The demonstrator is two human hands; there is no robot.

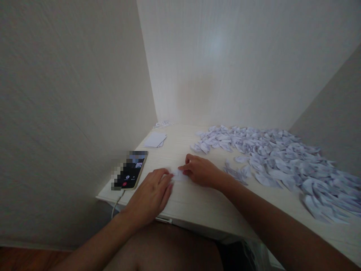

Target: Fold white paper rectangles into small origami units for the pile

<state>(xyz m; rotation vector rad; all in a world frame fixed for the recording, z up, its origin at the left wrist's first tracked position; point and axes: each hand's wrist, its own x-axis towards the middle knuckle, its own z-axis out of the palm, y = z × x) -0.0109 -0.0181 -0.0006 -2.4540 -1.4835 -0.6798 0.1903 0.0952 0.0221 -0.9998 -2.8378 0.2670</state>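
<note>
A small piece of white paper (177, 175) lies on the pale table between my two hands, partly covered by the fingertips. My left hand (153, 190) comes in from the lower left, its fingers bent together with the tips on the paper's left edge. From the right, my right hand (201, 171) pinches the opposite edge between thumb and fingers. Just beyond my right wrist are a few folded paper pieces (237, 172), and behind them spreads a large heap of similar folded white papers (254, 145).
A phone (132, 171) with its screen lit lies at the table's left edge, a cable (115, 207) running down from it. Farther back is a stack of flat white sheets (155, 140), with small paper bits (163, 124) in the corner. Walls (225, 67) enclose the table (186, 203).
</note>
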